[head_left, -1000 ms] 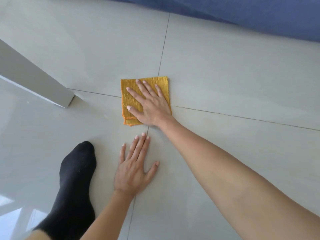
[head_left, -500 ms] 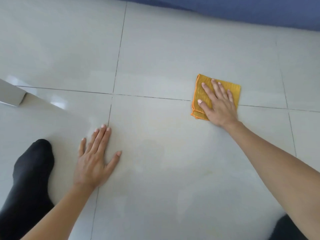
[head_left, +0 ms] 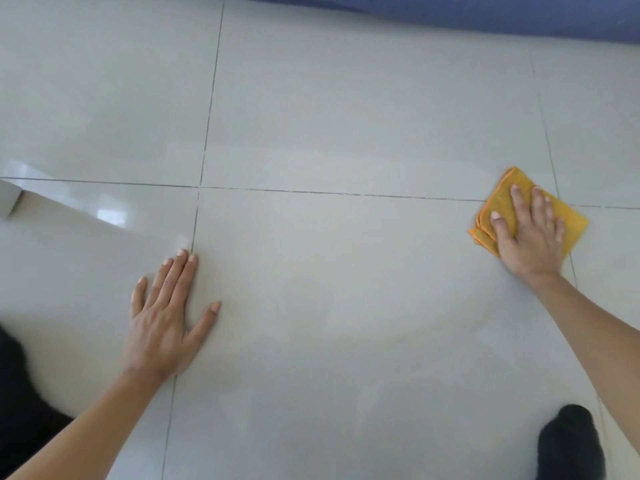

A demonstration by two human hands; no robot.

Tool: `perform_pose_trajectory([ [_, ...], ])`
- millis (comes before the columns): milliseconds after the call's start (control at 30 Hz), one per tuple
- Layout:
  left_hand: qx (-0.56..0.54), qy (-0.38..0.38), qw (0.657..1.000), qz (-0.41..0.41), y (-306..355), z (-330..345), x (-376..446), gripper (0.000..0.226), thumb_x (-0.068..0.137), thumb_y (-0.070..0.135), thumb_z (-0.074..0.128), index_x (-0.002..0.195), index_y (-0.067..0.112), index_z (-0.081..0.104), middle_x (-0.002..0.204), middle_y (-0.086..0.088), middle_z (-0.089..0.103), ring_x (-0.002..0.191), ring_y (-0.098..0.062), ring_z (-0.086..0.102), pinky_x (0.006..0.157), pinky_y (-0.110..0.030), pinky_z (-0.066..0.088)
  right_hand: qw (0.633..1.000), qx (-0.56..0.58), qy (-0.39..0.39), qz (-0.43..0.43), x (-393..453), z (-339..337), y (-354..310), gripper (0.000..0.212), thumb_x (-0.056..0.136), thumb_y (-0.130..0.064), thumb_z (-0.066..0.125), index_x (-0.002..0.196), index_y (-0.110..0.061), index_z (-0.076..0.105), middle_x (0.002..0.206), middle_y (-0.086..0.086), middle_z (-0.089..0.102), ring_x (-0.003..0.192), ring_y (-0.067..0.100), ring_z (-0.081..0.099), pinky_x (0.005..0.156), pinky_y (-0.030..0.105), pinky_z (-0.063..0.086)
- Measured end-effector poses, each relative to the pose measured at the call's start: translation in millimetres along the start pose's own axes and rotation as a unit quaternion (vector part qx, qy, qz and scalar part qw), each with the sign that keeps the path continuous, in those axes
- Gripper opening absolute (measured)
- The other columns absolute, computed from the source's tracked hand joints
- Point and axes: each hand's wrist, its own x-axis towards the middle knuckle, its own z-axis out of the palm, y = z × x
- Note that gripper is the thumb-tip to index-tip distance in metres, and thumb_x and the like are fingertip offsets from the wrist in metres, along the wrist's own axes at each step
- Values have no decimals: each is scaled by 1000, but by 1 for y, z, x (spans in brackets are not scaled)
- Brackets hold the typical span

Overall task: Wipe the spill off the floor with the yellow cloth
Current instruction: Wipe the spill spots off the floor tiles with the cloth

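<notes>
1. The right hand point(head_left: 528, 233), fingers flat on the folded yellow cloth point(head_left: 573, 220), has slid it rightward across the tiled floor point(head_left: 346, 116).
2. The left hand point(head_left: 166, 320) stays spread, holding nothing.
3. Faint streaks point(head_left: 304, 303) suggest more wiping is needed.

Right hand point(head_left: 530, 237) flat on folded yellow cloth point(head_left: 498, 206), left hand point(head_left: 162, 323) flat on pale tiled floor point(head_left: 346, 133).

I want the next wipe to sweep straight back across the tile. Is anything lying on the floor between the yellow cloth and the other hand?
Nothing visible does. The right hand lies flat on the yellow cloth, and only bare floor with faint streaks lies between it and the left hand. The black sock sits nearer the camera, off that line.
</notes>
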Motion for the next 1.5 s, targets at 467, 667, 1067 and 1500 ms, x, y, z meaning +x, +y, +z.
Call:
perform_pose_trajectory([
  [467, 4, 9, 1000, 5, -1, 3, 1, 75, 88, 64, 27, 153, 29, 12, 160, 12, 11, 147, -7, 9, 118, -37, 5, 1000, -8, 18, -15, -73, 34, -106, 67, 94, -60, 33, 154, -35, 17, 164, 3, 7, 151, 22, 6, 118, 53, 6],
  [667, 4, 2, 1000, 8, -2, 3, 1, 75, 89, 64, 25, 153, 28, 12, 160, 11, 10, 147, -7, 8, 118, -37, 4, 997, 0, 8, -76, -86, 46, -192, 68, 93, -61, 34, 154, -36, 17, 164, 0, 7, 151, 20, 5, 119, 50, 5],
  [1067, -30, 38, 999, 21, -1, 5, 1, 75, 89, 58, 36, 152, 18, 23, 159, 8, 14, 146, -7, 12, 118, -38, 3, 957, 2, -47, -287, -112, 80, -416, 69, 92, -64, 27, 154, -38, 14, 165, -1, 1, 151, 18, -1, 119, 47, -6],
  [1500, -3, 23, 999, 25, -12, 8, -44, 73, 93, 53, 29, 153, 13, 20, 159, 2, 13, 146, -10, 10, 118, -34, 8, 919, -13, -75, -386, -161, 78, -357, 67, 93, -64, 27, 153, -39, 15, 165, -3, 4, 151, 17, 2, 120, 44, -4],
])
